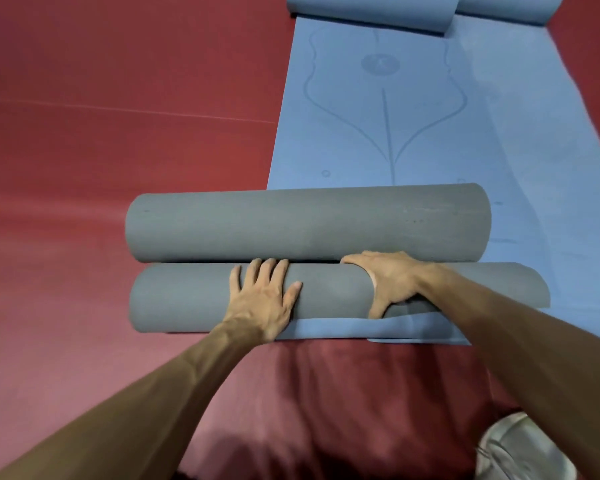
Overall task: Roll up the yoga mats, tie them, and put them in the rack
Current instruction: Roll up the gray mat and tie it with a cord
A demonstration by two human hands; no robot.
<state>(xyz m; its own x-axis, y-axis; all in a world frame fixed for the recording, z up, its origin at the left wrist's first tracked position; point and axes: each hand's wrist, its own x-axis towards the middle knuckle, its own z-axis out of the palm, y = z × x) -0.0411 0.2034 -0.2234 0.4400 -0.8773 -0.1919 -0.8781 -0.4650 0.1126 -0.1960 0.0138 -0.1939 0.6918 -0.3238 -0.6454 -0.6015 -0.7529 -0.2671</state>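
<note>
On the red floor [118, 116], close to the person, lies the near grey roll [187, 299], a yoga mat wound grey side out, with a loose blue edge [343, 329] showing under its near side. Both hands are on it, set apart. The left hand [264, 299] presses flat with fingers spread. The right hand [392, 282] clasps the roll, fingers over the top and thumb tucked beneath. A far grey roll [305, 223] touches it just beyond. Past that a blue mat [395, 133] lies flat, and its curled far ends [371, 12] sit at the top of the view.

The step in hand looks like rolling or tightening. Next the roll must be held snug for tying, but no strap or rack is in view.
</note>
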